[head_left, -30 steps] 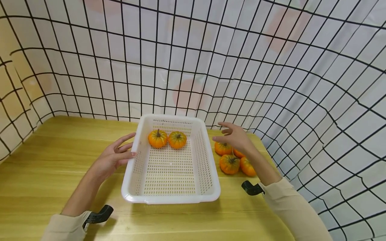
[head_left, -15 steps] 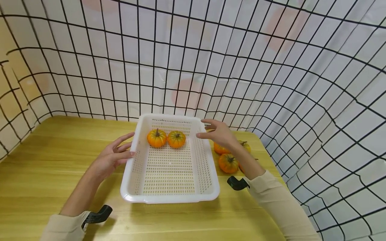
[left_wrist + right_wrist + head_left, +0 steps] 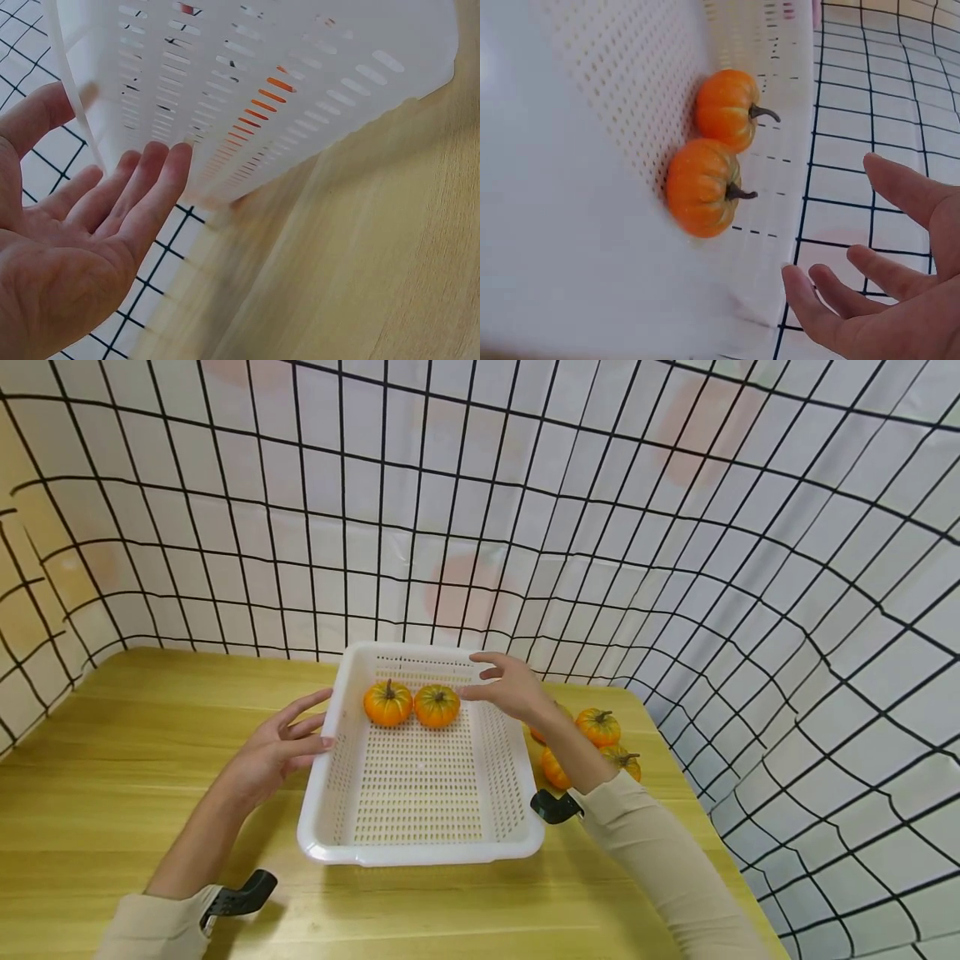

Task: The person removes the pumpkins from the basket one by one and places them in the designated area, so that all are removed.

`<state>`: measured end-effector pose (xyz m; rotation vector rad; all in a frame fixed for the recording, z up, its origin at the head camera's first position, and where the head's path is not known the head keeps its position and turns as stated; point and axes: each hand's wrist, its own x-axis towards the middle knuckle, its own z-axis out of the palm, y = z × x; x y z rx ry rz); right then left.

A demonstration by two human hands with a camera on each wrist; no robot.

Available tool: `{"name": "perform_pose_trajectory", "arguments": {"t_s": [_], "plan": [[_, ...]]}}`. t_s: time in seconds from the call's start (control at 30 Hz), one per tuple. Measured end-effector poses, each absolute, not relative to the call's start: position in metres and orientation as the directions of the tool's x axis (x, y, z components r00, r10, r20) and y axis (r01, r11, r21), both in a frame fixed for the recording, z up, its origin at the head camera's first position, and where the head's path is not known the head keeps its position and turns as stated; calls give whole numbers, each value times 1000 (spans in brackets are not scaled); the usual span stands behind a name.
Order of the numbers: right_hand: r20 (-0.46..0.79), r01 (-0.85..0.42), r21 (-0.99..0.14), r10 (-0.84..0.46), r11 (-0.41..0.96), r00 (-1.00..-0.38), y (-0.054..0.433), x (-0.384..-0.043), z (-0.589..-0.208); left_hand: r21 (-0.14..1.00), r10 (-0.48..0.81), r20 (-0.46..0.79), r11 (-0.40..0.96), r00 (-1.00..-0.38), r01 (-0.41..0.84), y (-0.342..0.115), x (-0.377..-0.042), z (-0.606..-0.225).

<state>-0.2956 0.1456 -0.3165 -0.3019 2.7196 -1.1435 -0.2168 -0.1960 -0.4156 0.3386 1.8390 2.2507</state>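
Observation:
A white perforated plastic basket stands on the table, with two small orange pumpkins, one left of the other, side by side near its far wall. My left hand holds the basket's left side. In the left wrist view its thumb goes over the rim while the fingers lie along the outer wall. Above the far right corner is my right hand, holding nothing, its fingers spread loosely. In the right wrist view, both pumpkins sit apart from that hand.
Right of the basket, several more pumpkins lie on the wooden table, partly hidden by my right forearm. Black wire mesh before pale sheeting runs along the back and sides. Each wrist carries a black mount.
My right hand has moved left from above the loose pumpkins to over the basket's far right corner. The left hand and the two pumpkins in the basket stay in place.

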Motion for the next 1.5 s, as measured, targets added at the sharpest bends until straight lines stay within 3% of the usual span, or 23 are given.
{"name": "perform_pose_trajectory", "arguments": {"t_s": [0.63,1.5], "plan": [[-63,-155,-645,-255,748,-965,102,-306,-326,978,317,47,-205,-947,-21,-198,-216,-417],[5,-90,-628,-112,773,-994,72,-315,-365,979,319,53,-202,-946,-13,-197,-216,-417]]}}
